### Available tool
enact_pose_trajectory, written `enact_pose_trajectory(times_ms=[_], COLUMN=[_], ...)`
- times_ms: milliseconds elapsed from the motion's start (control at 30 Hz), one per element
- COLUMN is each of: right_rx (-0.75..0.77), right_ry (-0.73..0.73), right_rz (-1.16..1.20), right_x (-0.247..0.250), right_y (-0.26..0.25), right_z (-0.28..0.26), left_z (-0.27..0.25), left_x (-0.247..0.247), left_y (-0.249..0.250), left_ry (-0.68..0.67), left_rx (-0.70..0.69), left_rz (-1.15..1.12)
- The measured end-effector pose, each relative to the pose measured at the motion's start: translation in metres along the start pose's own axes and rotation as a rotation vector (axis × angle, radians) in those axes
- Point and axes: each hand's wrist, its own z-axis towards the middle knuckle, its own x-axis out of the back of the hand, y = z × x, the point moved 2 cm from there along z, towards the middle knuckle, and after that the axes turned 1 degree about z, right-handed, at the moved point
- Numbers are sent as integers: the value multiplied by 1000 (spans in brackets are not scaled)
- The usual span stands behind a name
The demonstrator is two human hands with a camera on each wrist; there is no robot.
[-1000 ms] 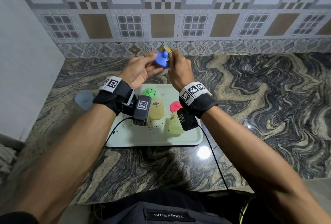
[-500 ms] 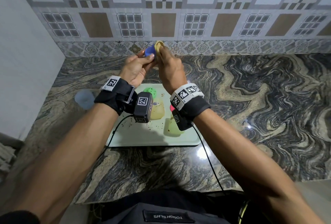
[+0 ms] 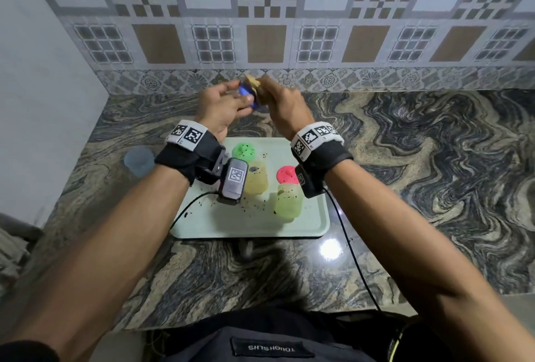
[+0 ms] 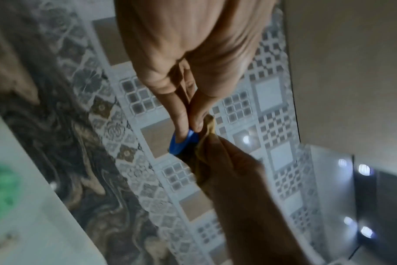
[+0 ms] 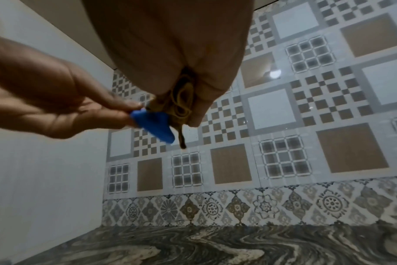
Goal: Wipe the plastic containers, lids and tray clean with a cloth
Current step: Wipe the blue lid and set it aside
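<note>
Left hand [image 3: 223, 107] pinching blue lid [image 3: 248, 95] at upper centre of frame; right hand [image 3: 285, 107] clenched around tan cloth [image 3: 252, 84], pressed against lid. Below: speckled tray [image 3: 254, 225] with green lid [image 3: 243, 151], pink lid [image 3: 286, 174], two yellowish containers [image 3: 256, 178]. Bluish container [image 3: 139, 160] at left on counter [image 3: 419, 173].

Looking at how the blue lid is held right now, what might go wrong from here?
The left hand only pinches the blue lid by its edge with fingertips, so a push from the cloth in the right hand might knock it loose. It is held above the speckled tray, so a drop could dirty it again.
</note>
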Motion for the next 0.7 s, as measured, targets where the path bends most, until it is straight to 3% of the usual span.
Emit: enact_pose_trajectory(times_ms=[100, 233, 300, 367, 433, 533, 700], right_rx=[-123, 18, -118, -215, -156, -49, -210], right_ry=[155, 45, 25, 101, 172, 86, 101], right_rz=[32, 21, -8, -4, 28, 29, 27], right_x=[5, -14, -9, -3, -4, -15, 4], right_y=[8, -6, 1, 10, 6, -3, 27], right_z=[2, -4, 6, 13, 11, 6, 23], left_z=[-1, 1, 0, -4, -4, -7, -10], left_x=[5, 0, 1, 2, 1, -4, 5], left_y=[0, 3, 1, 0, 3, 8, 2], left_ry=[36, 36, 40, 50, 67, 55, 5], left_rx=[-78, -178, -220, -265, -306, -344, -326], left_rz=[131, 324, 408, 482, 506, 527, 448])
